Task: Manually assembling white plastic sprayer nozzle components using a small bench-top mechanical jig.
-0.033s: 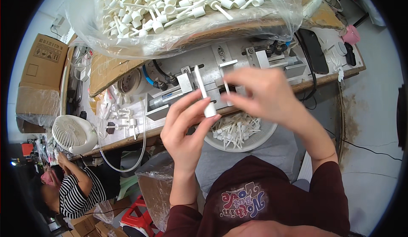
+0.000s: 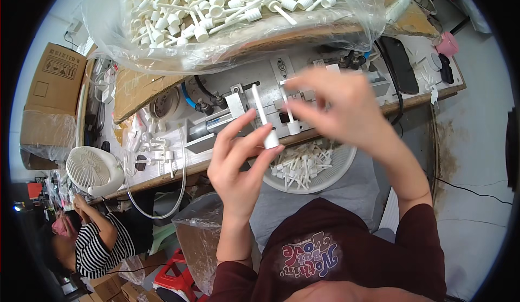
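My left hand is closed on a white applicator cap. Its cap end is between thumb and fingers, and its thin stick points up and away. To the right, my right hand is smeared by motion, with thumb and forefinger beside a second white applicator. That one lies cap end toward me in front of the metal fixture; I cannot tell whether the fingers grip it. Below both hands stands a pale round basket holding several similar white pieces.
A clear plastic bag of white applicator caps rests on cardboard at the far side. A small white fan and loose white parts are at left. A dark phone-like slab lies at right. Another person works at far left.
My right hand has shifted slightly up and right, uncovering the second applicator's cap end. My left hand has moved a little to the right with its applicator cap.
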### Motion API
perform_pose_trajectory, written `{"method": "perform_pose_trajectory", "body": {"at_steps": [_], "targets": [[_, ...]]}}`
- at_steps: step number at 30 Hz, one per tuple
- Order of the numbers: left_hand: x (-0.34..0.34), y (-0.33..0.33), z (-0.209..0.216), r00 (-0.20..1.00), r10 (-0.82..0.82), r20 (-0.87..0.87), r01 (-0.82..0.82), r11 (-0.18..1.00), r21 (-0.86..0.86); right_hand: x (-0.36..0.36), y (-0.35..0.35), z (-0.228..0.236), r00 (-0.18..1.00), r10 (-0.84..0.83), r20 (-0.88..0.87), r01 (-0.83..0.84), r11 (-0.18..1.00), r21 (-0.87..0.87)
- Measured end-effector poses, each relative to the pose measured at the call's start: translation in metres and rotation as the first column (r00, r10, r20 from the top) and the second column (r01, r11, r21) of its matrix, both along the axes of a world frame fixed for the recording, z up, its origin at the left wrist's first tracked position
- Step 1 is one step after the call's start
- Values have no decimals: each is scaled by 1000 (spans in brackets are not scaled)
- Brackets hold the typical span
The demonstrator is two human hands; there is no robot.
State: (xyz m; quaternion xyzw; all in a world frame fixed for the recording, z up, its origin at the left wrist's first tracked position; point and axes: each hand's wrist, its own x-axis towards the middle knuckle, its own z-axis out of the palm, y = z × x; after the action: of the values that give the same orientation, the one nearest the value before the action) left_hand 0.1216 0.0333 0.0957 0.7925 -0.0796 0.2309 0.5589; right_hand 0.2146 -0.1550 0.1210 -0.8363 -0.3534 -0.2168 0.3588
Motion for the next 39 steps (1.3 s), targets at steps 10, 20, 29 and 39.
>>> {"method": "perform_pose_trajectory", "body": {"at_steps": [10, 20, 29, 39], "targets": [[13, -14, -24, 991, -4, 137, -76, 815, 575, 115, 20, 89, 979, -205, -4, 192, 922, -335], [22, -24, -24, 994, -10, 105, -70, 676, 733, 144, 39, 75, 959, -280, -48, 181, 731, -658], [24, -24, -28, 998, -11, 61, -35, 719, 694, 166, -4, 83, 960, -114, -255, 70, 982, -173], [32, -21, 3, 997, -6, 79, -19, 948, 319, 129, -33, 77, 540, 284, -793, -101, 957, 273]]}}
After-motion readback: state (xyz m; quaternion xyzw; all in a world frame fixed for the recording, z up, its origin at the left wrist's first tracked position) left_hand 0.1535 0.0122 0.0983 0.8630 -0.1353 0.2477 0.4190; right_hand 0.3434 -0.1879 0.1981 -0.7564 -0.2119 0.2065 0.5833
